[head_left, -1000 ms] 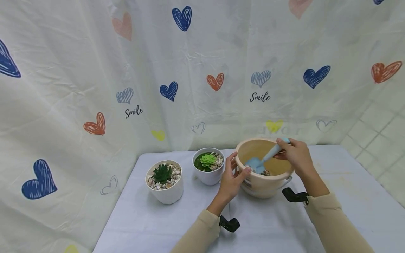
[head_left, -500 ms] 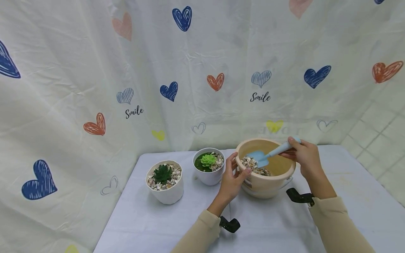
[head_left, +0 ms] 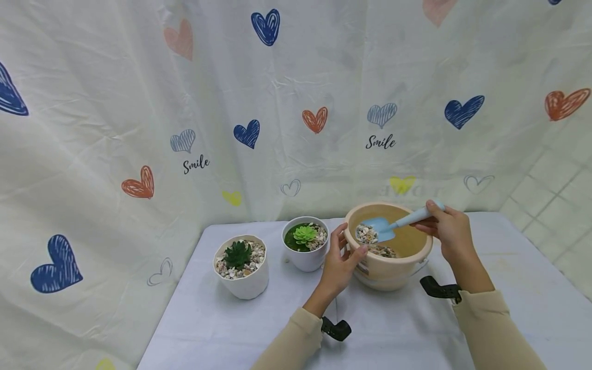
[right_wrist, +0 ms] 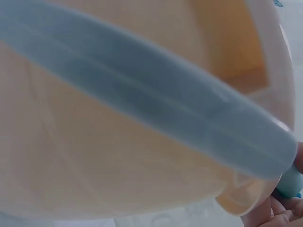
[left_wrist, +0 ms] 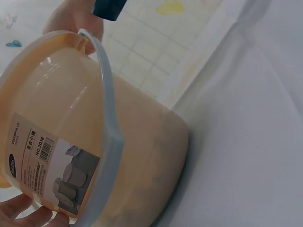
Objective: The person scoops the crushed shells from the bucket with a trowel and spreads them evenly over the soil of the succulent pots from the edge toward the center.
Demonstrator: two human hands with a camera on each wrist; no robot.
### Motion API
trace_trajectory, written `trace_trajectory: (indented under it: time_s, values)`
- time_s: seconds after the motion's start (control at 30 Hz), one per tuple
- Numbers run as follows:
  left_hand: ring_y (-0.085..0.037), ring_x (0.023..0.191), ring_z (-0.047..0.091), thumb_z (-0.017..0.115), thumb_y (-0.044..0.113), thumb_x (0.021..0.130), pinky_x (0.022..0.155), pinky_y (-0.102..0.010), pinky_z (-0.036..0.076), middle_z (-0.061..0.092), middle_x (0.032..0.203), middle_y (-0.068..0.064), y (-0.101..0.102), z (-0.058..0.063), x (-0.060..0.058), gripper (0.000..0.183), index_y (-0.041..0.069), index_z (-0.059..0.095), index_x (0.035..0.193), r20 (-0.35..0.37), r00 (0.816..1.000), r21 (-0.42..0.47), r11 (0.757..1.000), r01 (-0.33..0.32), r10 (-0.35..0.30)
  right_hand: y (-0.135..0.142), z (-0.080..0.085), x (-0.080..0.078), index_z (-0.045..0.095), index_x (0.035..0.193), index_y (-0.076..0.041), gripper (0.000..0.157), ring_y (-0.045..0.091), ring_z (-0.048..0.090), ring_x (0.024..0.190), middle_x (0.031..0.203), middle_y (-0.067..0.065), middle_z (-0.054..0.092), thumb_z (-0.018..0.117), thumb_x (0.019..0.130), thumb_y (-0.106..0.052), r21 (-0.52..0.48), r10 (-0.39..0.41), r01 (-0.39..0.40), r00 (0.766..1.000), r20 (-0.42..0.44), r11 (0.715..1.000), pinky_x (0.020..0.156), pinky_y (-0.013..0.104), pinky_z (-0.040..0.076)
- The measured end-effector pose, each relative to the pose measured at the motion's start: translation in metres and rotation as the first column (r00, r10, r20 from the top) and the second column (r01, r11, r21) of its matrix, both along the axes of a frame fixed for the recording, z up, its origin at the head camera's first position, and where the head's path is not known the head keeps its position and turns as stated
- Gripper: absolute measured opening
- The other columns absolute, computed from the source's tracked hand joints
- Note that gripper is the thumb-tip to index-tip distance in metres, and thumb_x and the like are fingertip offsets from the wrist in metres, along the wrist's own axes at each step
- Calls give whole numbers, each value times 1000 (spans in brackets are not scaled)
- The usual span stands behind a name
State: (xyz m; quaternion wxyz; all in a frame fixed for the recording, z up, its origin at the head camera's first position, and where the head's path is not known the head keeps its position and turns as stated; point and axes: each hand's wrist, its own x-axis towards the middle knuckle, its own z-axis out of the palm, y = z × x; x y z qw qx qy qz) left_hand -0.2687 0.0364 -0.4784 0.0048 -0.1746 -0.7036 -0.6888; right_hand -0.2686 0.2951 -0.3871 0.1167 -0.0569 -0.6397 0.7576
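Observation:
In the head view my left hand [head_left: 339, 264] grips the left side of a beige bucket [head_left: 386, 277], thumb at the front of its rim. My right hand [head_left: 452, 234] holds the handle of a light blue garden trowel [head_left: 413, 217] above the bucket's right rim. The trowel's blade lies inside the bucket's mouth, bearing a heap of small pebbles [head_left: 366, 234]. More pebbles [head_left: 384, 251] show below it in the bucket. Down the bucket's side in the left wrist view hang its grey-blue carrying handle [left_wrist: 110, 118] and a printed label [left_wrist: 52, 165].
Left of the bucket stands a white pot [head_left: 307, 259] with a light green succulent [head_left: 304, 234], moss and pebbles. Farther left is another white pot [head_left: 247, 285] with a dark green succulent [head_left: 237, 254] amid pebbles. A white cloth covers the table [head_left: 208, 334]; a heart-printed curtain [head_left: 324, 67] hangs behind.
My right hand has moved right and drawn the trowel back from the pebbles, its handle now flatter. Pebbles now show heaped on the blade. The left hand keeps its grip on the bucket.

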Motion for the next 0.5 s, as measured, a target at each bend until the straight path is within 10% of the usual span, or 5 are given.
trace_trajectory:
  time_s: [0.5]
  values:
    - [-20, 150, 39, 67, 48, 96, 119, -49, 37, 40, 159, 0, -1, 1, 0, 73, 40, 27, 157, 5, 1000, -13, 1000, 6, -6, 0, 0, 3, 64, 103, -8, 31, 12, 77, 70, 79, -2, 77, 63, 99, -39, -72, 17, -18, 1000, -9, 997, 67, 22, 60]
